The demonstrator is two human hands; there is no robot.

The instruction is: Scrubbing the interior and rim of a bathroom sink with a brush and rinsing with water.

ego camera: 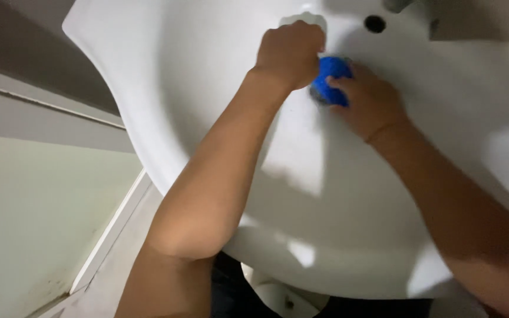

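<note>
Both my hands are down in a white washbasin (166,88). My right hand (369,101) grips a blue scrubbing pad (330,75) and presses it against the bottom of the bowl, over the drain area. My left hand (290,52) is closed into a fist right beside the pad, resting on the basin floor; whether it holds anything is hidden by its own fingers. The drain itself is covered by the pad and the hands.
An overflow hole (374,23) sits in the back wall of the bowl, with the base of a metal tap (399,6) above it. Left of the basin are a pale green wall (30,224) and a white frame strip (110,235). The basin's pedestal (284,297) shows below.
</note>
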